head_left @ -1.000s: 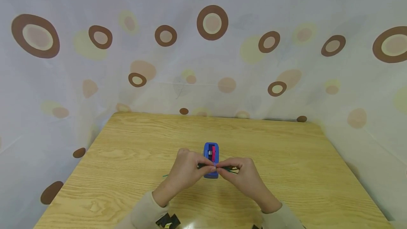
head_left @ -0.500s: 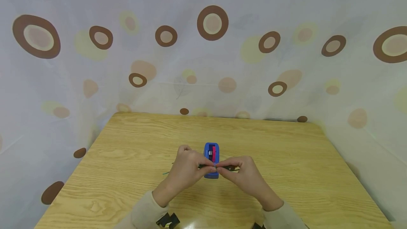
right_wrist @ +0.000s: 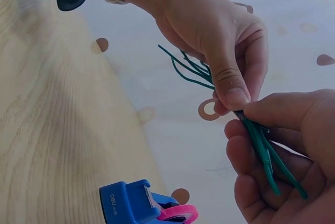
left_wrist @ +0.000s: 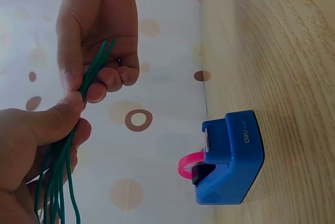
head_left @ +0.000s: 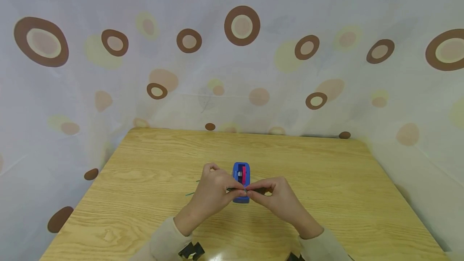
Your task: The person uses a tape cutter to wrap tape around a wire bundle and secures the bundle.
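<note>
A bundle of thin green strands runs between my hands. In the head view, my left hand pinches it between thumb and fingers, with loose ends fanning out behind that hand. My right hand pinches the same bundle close beside the left fingertips, thumbs nearly meeting. Shorter strand ends lie across the right palm in the right wrist view. The fingertips hide the middle of the bundle. Just beyond and partly behind the hands, a blue tape dispenser stands on the table, holding a pink tape roll.
The wooden table reaches to a pale curtain with brown and yellow spots, which hangs behind and at both sides. Dark bands show near the sleeve cuffs.
The strand ends left of my left hand have swung slightly upward in the head view, while those by my right hand have turned a little. Both hands stay nearly in place, still pinching.
</note>
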Demonstrator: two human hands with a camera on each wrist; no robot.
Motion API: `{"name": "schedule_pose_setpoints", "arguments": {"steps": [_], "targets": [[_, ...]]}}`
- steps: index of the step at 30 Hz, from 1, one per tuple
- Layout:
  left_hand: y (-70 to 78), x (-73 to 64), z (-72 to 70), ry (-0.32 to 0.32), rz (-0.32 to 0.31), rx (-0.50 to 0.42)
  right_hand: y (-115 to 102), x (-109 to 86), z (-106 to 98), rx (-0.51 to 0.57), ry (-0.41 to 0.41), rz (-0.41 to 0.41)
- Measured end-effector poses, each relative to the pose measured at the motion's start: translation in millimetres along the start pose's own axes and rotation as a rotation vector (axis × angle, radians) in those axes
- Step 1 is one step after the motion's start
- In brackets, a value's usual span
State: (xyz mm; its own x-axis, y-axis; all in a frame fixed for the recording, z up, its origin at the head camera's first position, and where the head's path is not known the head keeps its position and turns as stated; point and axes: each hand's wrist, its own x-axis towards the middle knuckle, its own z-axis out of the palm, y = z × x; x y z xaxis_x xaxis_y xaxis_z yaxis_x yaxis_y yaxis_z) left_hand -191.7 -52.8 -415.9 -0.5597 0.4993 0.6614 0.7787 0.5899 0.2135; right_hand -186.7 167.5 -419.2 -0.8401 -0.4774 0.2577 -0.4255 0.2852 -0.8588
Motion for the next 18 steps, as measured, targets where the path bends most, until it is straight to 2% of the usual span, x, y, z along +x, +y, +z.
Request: {"name": "schedule_pose_setpoints", "arguments": {"steps": [7,11,18], "targets": [[-0.9,-0.5,0.7,0.011,-0.002,0.014,2.9,0.1,0.8,0.061,-0.009,0.033],[-0.7,0.1,0.3,0.004,-0.026,-0.001,2.8,-0.2,1.2,0.072,0.008,0.048],[0.2,1.6,-2.0,-0.017,-0.082,-0.056,-1.5,-0.6,1.1,0.036,0.033,0.021]]}}
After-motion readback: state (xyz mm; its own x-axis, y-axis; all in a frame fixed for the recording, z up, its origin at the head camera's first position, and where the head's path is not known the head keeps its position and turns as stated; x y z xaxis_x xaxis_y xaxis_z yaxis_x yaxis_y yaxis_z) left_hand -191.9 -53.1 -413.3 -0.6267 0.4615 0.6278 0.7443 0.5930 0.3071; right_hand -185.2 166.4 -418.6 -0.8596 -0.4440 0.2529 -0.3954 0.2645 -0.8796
